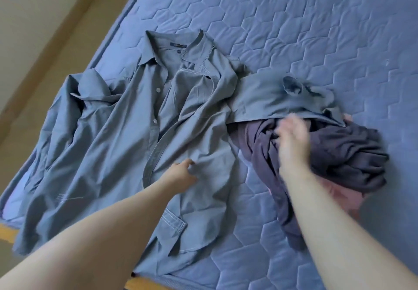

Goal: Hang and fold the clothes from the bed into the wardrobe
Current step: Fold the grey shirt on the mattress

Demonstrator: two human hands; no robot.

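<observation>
The grey-blue shirt (108,136) lies spread and rumpled along the left edge of the mattress (294,29). Its collar points to the far side and its hem reaches the near edge. One sleeve is bunched at the left edge, and the other runs to the right across a heap of clothes.

The left hand (181,174) has its fingers curled in, pinching a fold of the shirt's front just beside the button strip. The right hand (291,138) is over the dark garment (346,154), which is crumpled under the shirt's right sleeve. That hand is smeared by motion blur, so I cannot tell whether it grasps the cloth or only touches it.

A pink cloth (343,197) shows beneath the dark garment, mostly covered, and its kind is hard to make out.

The mattress is blue, quilted in hexagons. A strip of wooden frame (138,286) shows at its near edge, and a beige floor (45,29) lies beyond its left edge.
</observation>
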